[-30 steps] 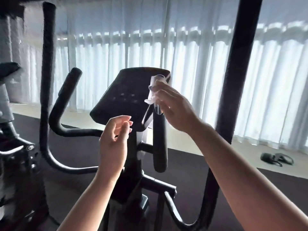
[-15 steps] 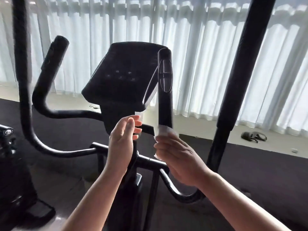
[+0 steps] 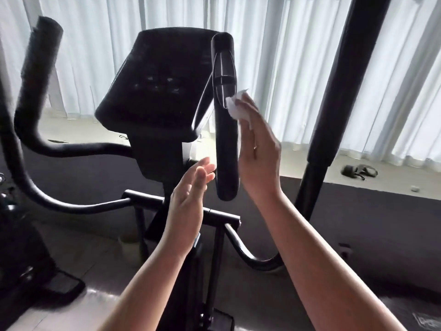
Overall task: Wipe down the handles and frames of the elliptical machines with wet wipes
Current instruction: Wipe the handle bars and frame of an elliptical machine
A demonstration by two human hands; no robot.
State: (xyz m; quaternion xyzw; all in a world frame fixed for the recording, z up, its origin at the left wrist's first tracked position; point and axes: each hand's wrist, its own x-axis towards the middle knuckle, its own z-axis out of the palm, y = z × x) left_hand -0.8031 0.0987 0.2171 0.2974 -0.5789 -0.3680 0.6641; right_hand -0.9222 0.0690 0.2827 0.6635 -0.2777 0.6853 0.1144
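Note:
A black elliptical machine fills the view, its console at centre. Just right of the console stands the upright fixed handle. My right hand presses a white wet wipe against the right side of that handle, about halfway up. My left hand hovers just left of the handle's lower end, fingers together and extended, holding nothing. The left fixed handle curves up at far left. A thick moving arm rises at right.
White curtains cover the windows behind. A second machine stands at the lower left. A pair of dark sandals lies on the pale floor strip at right. A dark mat lies under the machines.
My right hand has moved the wipe down the right handle from its top to its base, then back up to mid-height. My left hand has opened slightly beside the handle's lower end.

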